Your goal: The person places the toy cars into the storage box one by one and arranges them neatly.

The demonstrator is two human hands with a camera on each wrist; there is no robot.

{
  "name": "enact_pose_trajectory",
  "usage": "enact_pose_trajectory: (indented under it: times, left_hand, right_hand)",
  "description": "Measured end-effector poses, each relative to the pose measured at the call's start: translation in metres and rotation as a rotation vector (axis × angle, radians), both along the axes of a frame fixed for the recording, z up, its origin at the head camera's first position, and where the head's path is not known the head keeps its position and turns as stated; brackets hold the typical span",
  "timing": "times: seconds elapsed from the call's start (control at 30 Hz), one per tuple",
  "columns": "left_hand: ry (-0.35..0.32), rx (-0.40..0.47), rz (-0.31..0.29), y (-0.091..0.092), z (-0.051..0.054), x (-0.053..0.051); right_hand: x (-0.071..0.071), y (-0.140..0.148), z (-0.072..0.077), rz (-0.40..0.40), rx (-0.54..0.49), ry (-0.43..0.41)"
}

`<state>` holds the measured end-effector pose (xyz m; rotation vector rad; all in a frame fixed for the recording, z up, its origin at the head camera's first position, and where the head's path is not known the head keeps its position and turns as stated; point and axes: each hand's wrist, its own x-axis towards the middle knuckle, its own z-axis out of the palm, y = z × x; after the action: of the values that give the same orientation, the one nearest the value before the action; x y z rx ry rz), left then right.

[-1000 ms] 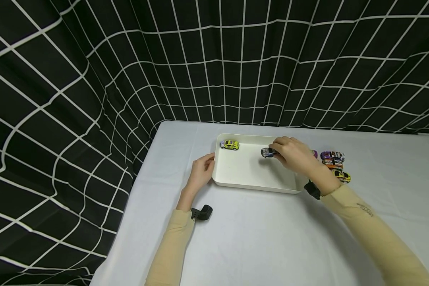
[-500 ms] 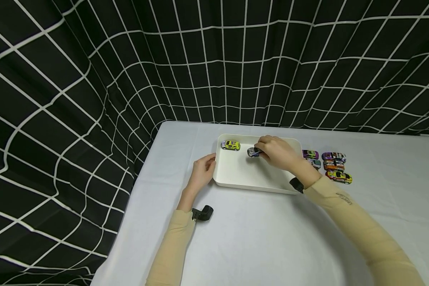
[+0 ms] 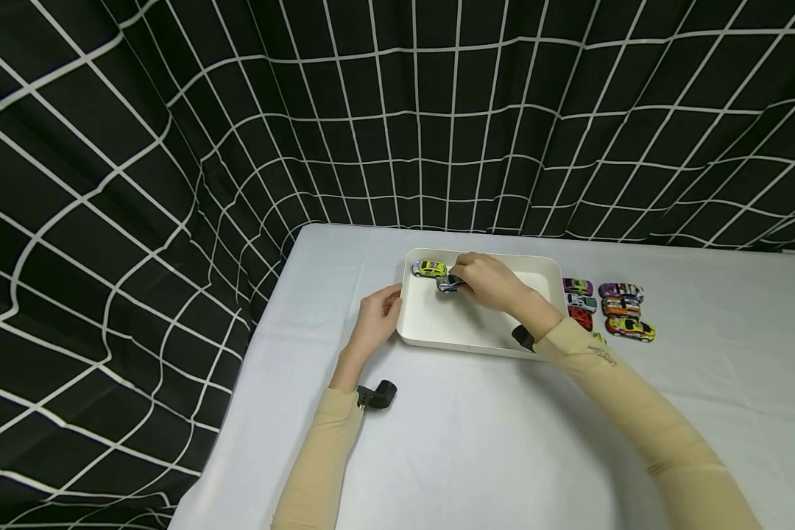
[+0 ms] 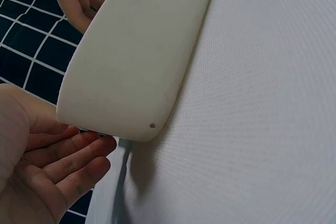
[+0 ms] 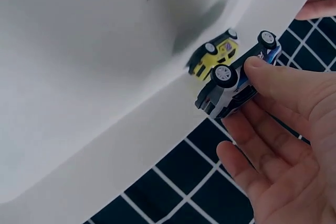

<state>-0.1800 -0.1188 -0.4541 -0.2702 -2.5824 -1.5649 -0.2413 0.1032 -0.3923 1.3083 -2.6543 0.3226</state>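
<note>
My right hand [image 3: 486, 283] pinches a silver, black and blue toy car [image 5: 244, 80] between thumb and fingers. It holds the car above the white tray [image 3: 477, 348], near the far left corner. Beside it, a yellow toy car [image 3: 429, 269] sits in that corner, partly behind the held car in the right wrist view. My left hand [image 3: 376, 318] touches the tray's left end; in the left wrist view its fingers [image 4: 79, 163] lie fairly straight against the end wall, some tips hidden.
Right of the tray, toy cars stand in two columns on the white cloth, among them a purple-green one [image 3: 578, 286], a red one [image 3: 581, 317], an orange one [image 3: 620, 306] and a yellow-red one [image 3: 630, 328]. A black curtain [image 3: 464, 132] with white grid lines hangs behind.
My right hand has carried the silver car leftward across the tray, up close to the yellow car. More of the cars at the right have come into view. My left hand stays at the tray's end.
</note>
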Motion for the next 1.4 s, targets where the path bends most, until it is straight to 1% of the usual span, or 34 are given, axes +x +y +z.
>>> enact_pose_trajectory:
  times: [0.2, 0.47, 0.7, 0.9, 1.17, 1.27, 1.4]
  left_hand:
    - [0.004, -0.001, 0.001, 0.000, 0.000, 0.000]
    - [-0.001, -0.008, 0.002, 0.000, 0.001, 0.000]
    - [-0.003, -0.002, -0.001, -0.001, 0.000, 0.000]
    - [0.001, 0.002, -0.003, -0.001, 0.000, 0.000]
    - [-0.008, 0.018, 0.011, -0.001, 0.000, 0.001]
    - [-0.002, 0.026, 0.007, -0.001, 0.000, 0.001]
    - [-0.012, 0.026, 0.002, -0.001, 0.000, 0.000]
  right_hand:
    - [-0.005, -0.011, -0.005, -0.013, 0.014, -0.042]
    - [-0.010, -0.020, -0.011, -0.006, -0.001, -0.090]
    - [-0.013, -0.028, -0.013, -0.001, 0.008, -0.106]
    - [-0.013, -0.035, -0.016, -0.019, 0.017, -0.106]
    - [-0.017, -0.043, -0.020, -0.042, 0.032, -0.110]
    - [-0.018, -0.046, -0.021, -0.049, 0.036, -0.114]
    - [-0.018, -0.049, -0.023, -0.060, 0.042, -0.122]
